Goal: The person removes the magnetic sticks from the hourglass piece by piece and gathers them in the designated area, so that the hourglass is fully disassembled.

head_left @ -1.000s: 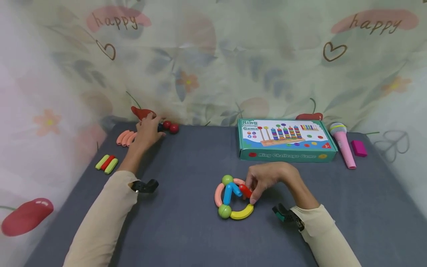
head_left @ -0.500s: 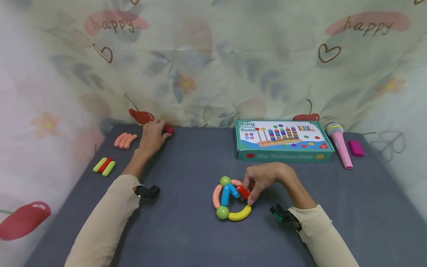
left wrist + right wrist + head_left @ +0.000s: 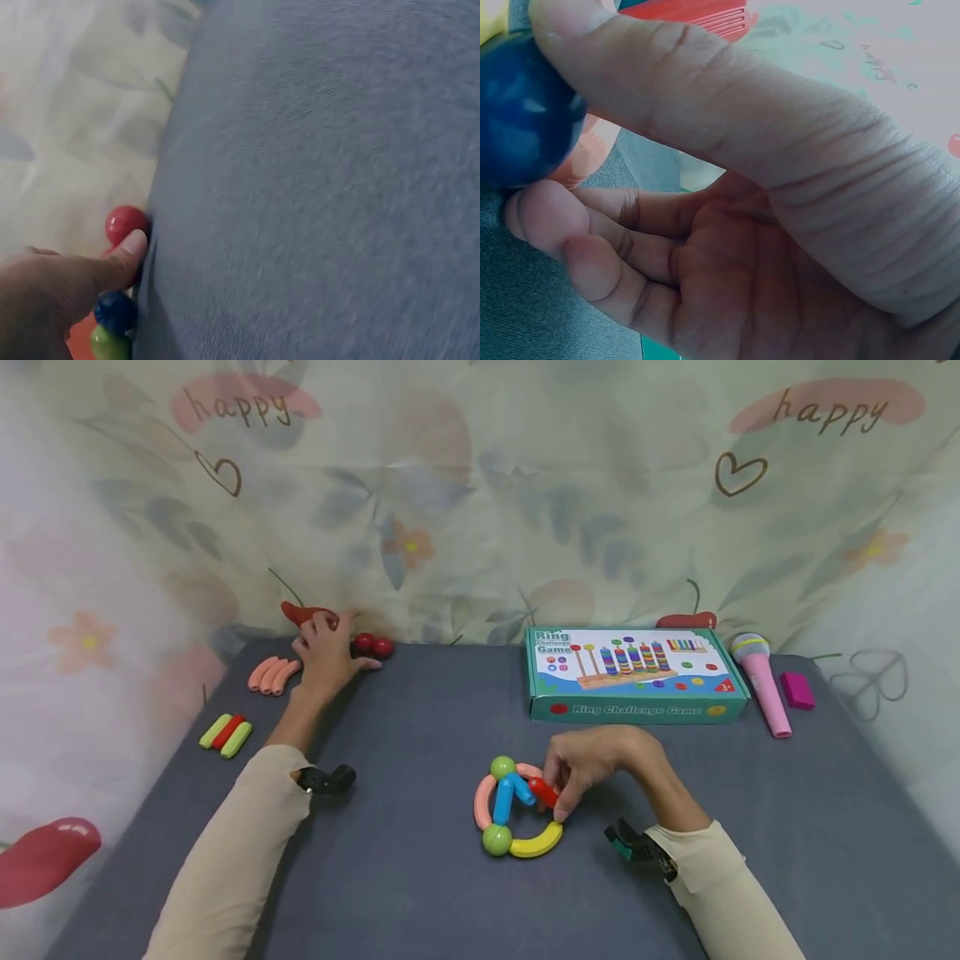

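Note:
At the back left my left hand (image 3: 321, 652) reaches over a row of small balls, thumb stretched toward two red balls (image 3: 383, 648). In the left wrist view the thumb overlaps a red ball (image 3: 126, 225), with a dark blue ball (image 3: 115, 311) and a green ball (image 3: 110, 343) beside the hand. My right hand (image 3: 592, 768) pinches a blue ball (image 3: 525, 112) between thumb and fingers, hidden in the head view. This ball sits at the right of a ring of curved pink sticks (image 3: 482, 802), a curved yellow stick (image 3: 536, 842) and green balls (image 3: 497, 839). Inside are blue sticks (image 3: 503, 802) and a red stick (image 3: 543, 792).
Curved pink sticks (image 3: 273, 676) and straight green and red sticks (image 3: 226, 735) lie at the left. Behind the right hand stand a Ring Challenge Game box (image 3: 637, 677), a pink toy microphone (image 3: 763, 685) and a magenta block (image 3: 797, 691). A printed curtain (image 3: 495, 527) borders the table's back.
My left hand moved toward the red balls, partly covering them, then drew back left with its fingers lifting and spreading. The right hand keeps its hold; the view shifts slightly.

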### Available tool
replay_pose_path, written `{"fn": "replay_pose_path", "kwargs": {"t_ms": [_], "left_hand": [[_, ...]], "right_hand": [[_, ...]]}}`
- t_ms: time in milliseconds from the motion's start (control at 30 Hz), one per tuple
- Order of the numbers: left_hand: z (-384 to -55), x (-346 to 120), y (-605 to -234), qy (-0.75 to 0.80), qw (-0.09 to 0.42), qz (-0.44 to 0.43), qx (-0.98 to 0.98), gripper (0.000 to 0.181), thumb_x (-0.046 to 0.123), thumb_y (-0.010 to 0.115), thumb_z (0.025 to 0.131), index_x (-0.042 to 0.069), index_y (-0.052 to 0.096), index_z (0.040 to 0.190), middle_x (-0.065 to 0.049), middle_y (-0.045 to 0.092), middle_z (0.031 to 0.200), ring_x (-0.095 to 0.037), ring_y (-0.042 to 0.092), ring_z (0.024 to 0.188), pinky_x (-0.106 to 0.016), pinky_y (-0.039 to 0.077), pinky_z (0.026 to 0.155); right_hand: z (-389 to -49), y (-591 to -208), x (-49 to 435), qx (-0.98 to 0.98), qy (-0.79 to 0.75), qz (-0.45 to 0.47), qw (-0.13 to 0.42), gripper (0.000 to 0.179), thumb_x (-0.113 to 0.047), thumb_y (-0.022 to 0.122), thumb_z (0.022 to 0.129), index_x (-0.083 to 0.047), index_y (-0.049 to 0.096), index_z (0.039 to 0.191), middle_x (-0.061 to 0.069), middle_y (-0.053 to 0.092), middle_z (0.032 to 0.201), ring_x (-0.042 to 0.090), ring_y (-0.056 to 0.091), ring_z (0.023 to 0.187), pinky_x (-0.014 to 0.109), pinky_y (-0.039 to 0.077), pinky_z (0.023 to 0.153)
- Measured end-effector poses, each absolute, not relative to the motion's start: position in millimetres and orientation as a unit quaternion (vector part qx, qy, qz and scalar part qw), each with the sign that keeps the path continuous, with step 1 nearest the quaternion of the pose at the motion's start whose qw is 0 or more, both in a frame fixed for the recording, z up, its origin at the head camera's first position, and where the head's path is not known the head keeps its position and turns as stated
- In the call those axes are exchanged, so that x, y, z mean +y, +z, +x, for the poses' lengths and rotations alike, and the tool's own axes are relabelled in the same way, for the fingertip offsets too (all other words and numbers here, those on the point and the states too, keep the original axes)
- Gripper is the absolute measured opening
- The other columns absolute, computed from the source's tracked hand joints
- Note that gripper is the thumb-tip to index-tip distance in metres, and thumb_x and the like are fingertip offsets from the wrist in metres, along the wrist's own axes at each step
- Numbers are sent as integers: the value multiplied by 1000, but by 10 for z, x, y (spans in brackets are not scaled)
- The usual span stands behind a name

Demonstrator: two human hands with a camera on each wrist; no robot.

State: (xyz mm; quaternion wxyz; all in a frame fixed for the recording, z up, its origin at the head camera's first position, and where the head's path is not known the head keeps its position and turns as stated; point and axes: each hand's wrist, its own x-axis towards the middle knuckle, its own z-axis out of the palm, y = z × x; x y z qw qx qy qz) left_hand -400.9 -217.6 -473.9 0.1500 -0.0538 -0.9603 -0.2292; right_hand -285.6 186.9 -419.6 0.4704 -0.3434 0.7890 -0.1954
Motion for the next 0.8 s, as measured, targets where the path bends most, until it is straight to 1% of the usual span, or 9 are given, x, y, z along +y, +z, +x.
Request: {"fn": "replay_pose_path", "kwargs": {"t_ms": [67, 133, 233, 400, 500, 567, 667, 733, 800], "left_hand": [[-3989, -2249, -4713, -232, 118, -22, -965, 88, 28, 89, 84, 15, 39, 156, -34, 32, 149, -57, 25, 139, -78, 17, 107], [-3961, -2322, -4693, -237, 102, -5, -966, 88, 26, 88, 86, 14, 37, 157, -36, 29, 152, -58, 22, 142, -79, 15, 109], [-3910, -2407, -4682, -245, 91, 7, -965, 84, 22, 85, 88, 11, 37, 156, -37, 28, 153, -59, 21, 141, -78, 15, 109], [-3813, -2325, -4633, -237, 100, 0, -966, 85, 23, 85, 88, 8, 36, 156, -38, 28, 152, -60, 23, 139, -78, 16, 109], [-3730, -2128, -4597, -221, 116, -22, -968, 86, 28, 86, 87, 7, 39, 155, -37, 30, 151, -59, 26, 139, -77, 21, 106], [-3620, -1944, -4558, -212, 109, -50, -970, 81, 32, 85, 89, 7, 43, 153, -35, 34, 149, -56, 31, 136, -73, 27, 104], [-3360, -1608, -4450, -218, 57, -130, -966, 69, 37, 80, 93, 7, 51, 148, -30, 44, 141, -48, 43, 127, -66, 38, 100], [-3152, -1384, -4373, -228, 3, -217, -949, 55, 33, 75, 98, 6, 57, 143, -27, 52, 135, -42, 52, 119, -59, 46, 99], [-2970, -1176, -4331, -245, -48, -319, -914, 40, 22, 68, 103, 5, 63, 138, -22, 58, 130, -34, 59, 113, -51, 52, 99]], "right_hand": [[-2850, -4190, 1861, 788, -195, -346, 470, 15, -22, 81, 92, -11, 79, 82, -9, 49, 64, 7, 37, 58, 22, 25, 57], [-2845, -4182, 1849, 788, -195, -347, 469, 15, -22, 82, 92, -10, 79, 82, -9, 49, 64, 7, 36, 58, 22, 25, 57], [-2839, -4177, 1833, 786, -194, -350, 471, 15, -22, 81, 92, -9, 79, 84, -10, 52, 66, 6, 37, 60, 21, 25, 58], [-2835, -4160, 1830, 791, -185, -347, 469, 13, -23, 82, 92, -11, 81, 88, -9, 55, 68, 6, 42, 62, 21, 29, 59], [-2831, -4140, 1837, 797, -179, -344, 463, 11, -23, 82, 91, -13, 82, 90, -8, 57, 70, 6, 45, 63, 20, 31, 59], [-2827, -4132, 1840, 797, -179, -346, 462, 10, -23, 82, 91, -13, 81, 90, -8, 57, 70, 6, 45, 64, 20, 32, 60], [-2822, -4137, 1844, 793, -183, -351, 463, 11, -23, 81, 92, -12, 80, 91, -9, 59, 71, 5, 47, 64, 20, 33, 61], [-2822, -4148, 1848, 790, -185, -355, 464, 10, -22, 81, 93, -12, 80, 93, -10, 60, 72, 5, 47, 64, 20, 34, 61], [-2822, -4156, 1853, 790, -183, -356, 464, 10, -22, 80, 93, -11, 80, 94, -10, 58, 71, 5, 46, 62, 20, 33, 60]]}}
